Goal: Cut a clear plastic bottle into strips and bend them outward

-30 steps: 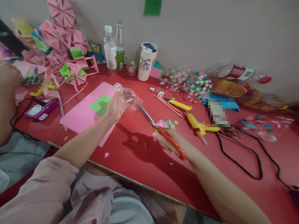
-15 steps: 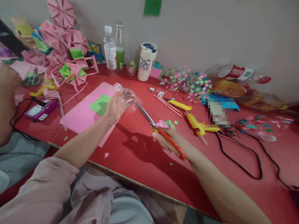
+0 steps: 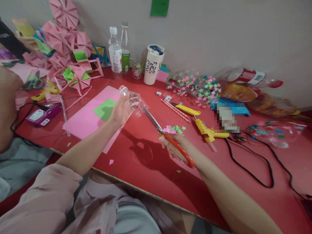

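We've got the left hand (image 3: 120, 112) wrapped around the neck end of a clear plastic bottle (image 3: 133, 101), lifted above the red table (image 3: 151, 169) just right of the pink sheet (image 3: 87, 118). The right hand (image 3: 174, 146) is closed through the red handles of the scissors (image 3: 168, 138), blades at the bottle's open end. That thin plastic looks light, springy and slick, likely to buckle; the stiffer neck seems the sound place to grip. A yellow glue gun (image 3: 207, 130) lies near right.

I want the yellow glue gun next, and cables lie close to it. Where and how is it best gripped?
Probably by the handle of the yellow glue gun, coming from above on the near side: the nozzle points toward the table edge, and the black cable runs off to the right.
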The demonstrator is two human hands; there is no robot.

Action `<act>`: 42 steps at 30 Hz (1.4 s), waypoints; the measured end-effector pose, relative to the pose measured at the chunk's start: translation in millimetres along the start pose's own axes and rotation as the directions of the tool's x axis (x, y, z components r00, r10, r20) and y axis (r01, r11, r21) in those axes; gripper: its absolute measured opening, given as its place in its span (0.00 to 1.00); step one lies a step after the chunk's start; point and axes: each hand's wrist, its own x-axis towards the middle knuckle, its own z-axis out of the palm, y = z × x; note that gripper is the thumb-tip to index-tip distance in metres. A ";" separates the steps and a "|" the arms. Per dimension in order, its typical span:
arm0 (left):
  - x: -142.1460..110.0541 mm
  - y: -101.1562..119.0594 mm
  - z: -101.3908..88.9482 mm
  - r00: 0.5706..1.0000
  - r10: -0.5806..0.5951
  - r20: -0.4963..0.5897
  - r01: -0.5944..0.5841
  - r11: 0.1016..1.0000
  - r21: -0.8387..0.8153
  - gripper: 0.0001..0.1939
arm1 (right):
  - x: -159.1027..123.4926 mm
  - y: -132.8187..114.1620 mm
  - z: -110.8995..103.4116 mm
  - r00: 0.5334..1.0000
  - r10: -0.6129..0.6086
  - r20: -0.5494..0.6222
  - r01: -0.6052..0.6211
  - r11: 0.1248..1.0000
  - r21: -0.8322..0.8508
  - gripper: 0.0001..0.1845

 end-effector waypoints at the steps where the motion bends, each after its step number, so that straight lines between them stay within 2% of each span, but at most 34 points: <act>1: 0.2 0.6 -0.6 1.000 0.004 -0.001 -0.004 1.000 -0.003 0.13 | -0.1 -0.8 0.6 1.000 0.011 -0.008 -0.011 1.000 0.008 0.26; 7: 3.8 0.4 -5.7 1.000 0.011 0.016 -0.010 0.999 -0.050 0.11 | 7.7 0.0 -0.5 0.993 0.116 0.018 -0.117 0.993 0.028 0.25; 12: 6.6 -0.7 -6.1 0.999 -0.012 -0.037 0.011 0.999 -0.050 0.19 | 7.9 5.6 -4.0 0.996 0.012 0.087 -0.007 0.998 -0.060 0.30; 16: 4.0 -0.3 -2.1 0.999 0.002 -0.049 -0.002 1.000 -0.008 0.19 | 5.1 6.4 -3.8 0.992 -0.029 0.127 0.036 0.998 -0.053 0.31; 19: 1.7 -0.8 -0.6 0.999 -0.004 -0.049 0.005 1.000 0.004 0.18 | 5.1 6.7 -1.9 0.993 -0.039 0.114 0.047 0.996 -0.070 0.30; 23: 2.2 -2.1 -3.0 0.998 -0.002 -0.058 0.001 1.000 -0.020 0.18 | 6.8 7.3 2.2 0.996 0.014 0.091 -0.013 1.000 -0.012 0.29; 29: 3.5 -1.2 -5.6 0.999 -0.006 -0.047 0.005 0.999 -0.034 0.18 | 9.2 7.6 5.9 0.996 0.035 0.087 -0.038 0.998 0.040 0.30; 35: 1.0 -4.4 -2.5 0.999 0.034 0.018 -0.033 0.999 -0.014 0.15 | 6.1 7.6 4.3 0.995 -0.055 0.083 0.056 0.998 -0.013 0.30; 42: 1.4 -9.5 -3.5 0.998 0.039 0.040 -0.039 0.999 0.002 0.15 | 5.9 4.9 6.0 0.996 0.034 0.085 -0.040 0.996 0.074 0.31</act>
